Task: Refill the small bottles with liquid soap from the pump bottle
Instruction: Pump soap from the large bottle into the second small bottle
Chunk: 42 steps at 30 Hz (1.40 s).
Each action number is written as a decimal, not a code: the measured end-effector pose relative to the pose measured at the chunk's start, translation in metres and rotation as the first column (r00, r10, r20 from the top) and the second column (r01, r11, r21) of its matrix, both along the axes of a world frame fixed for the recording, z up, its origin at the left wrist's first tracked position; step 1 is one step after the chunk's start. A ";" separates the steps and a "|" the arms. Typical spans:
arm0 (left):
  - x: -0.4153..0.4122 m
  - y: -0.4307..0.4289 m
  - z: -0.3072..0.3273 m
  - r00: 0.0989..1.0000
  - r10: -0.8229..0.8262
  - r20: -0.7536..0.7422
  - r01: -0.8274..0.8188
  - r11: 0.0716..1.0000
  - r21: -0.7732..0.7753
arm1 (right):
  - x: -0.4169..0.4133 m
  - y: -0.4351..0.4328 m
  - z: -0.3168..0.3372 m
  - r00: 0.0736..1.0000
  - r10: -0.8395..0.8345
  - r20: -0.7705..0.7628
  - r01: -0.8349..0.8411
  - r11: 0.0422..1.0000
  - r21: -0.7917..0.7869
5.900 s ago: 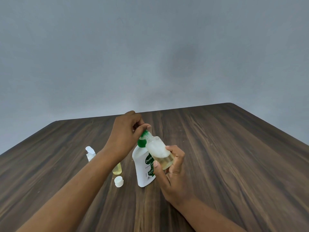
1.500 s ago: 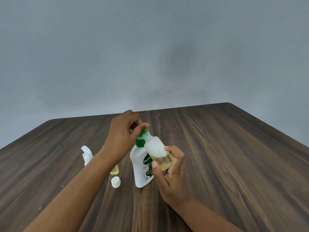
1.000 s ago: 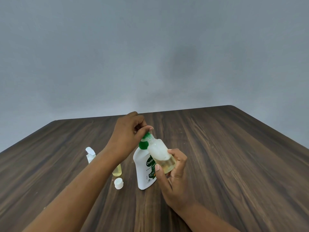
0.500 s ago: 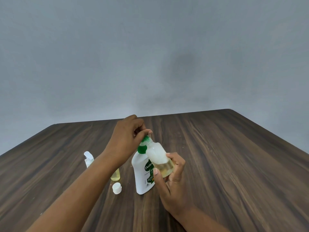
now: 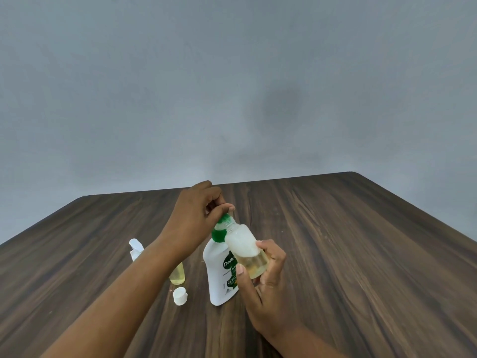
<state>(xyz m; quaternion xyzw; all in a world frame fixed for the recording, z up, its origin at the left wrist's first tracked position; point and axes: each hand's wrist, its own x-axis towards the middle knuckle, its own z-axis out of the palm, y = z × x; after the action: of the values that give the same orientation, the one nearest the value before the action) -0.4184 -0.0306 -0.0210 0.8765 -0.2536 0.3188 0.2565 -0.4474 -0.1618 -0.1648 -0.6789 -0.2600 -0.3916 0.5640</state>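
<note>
A white pump bottle (image 5: 218, 277) with a green collar stands on the wooden table (image 5: 361, 254). My left hand (image 5: 193, 223) grips its pump head from above, fingers curled over the top. My right hand (image 5: 263, 282) holds a small clear bottle (image 5: 245, 250) tilted, its open neck up against the pump spout. Yellowish soap fills its lower part. The spout itself is hidden by my left fingers.
Behind my left forearm stands a second small bottle (image 5: 177, 275) with yellow liquid. A white flip-cap piece (image 5: 136, 249) shows left of the arm, and a loose white cap (image 5: 180, 295) lies near the pump bottle. A grey wall rises behind the table.
Both hands keep the same hold on the pump and the small bottle. The view has shifted slightly; the objects on the table have not moved.
</note>
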 end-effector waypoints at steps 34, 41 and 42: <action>0.001 -0.003 -0.003 0.999 0.032 0.026 -0.031 0.999 -0.036 | -0.006 0.001 0.006 1.000 -0.017 -0.016 0.017 1.000 -0.002; 0.000 -0.006 -0.006 0.998 0.043 0.047 -0.040 0.997 -0.064 | -0.005 0.000 0.005 1.000 -0.001 -0.017 0.002 1.000 0.015; 0.000 -0.005 -0.008 0.997 0.056 0.049 -0.053 0.997 -0.057 | -0.006 0.000 0.004 0.999 0.001 -0.035 -0.001 1.000 0.011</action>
<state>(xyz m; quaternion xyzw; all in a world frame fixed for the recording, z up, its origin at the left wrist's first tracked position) -0.4185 -0.0356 -0.0290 0.8673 -0.2272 0.3546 0.2656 -0.4530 -0.1621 -0.1610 -0.6824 -0.2484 -0.3807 0.5724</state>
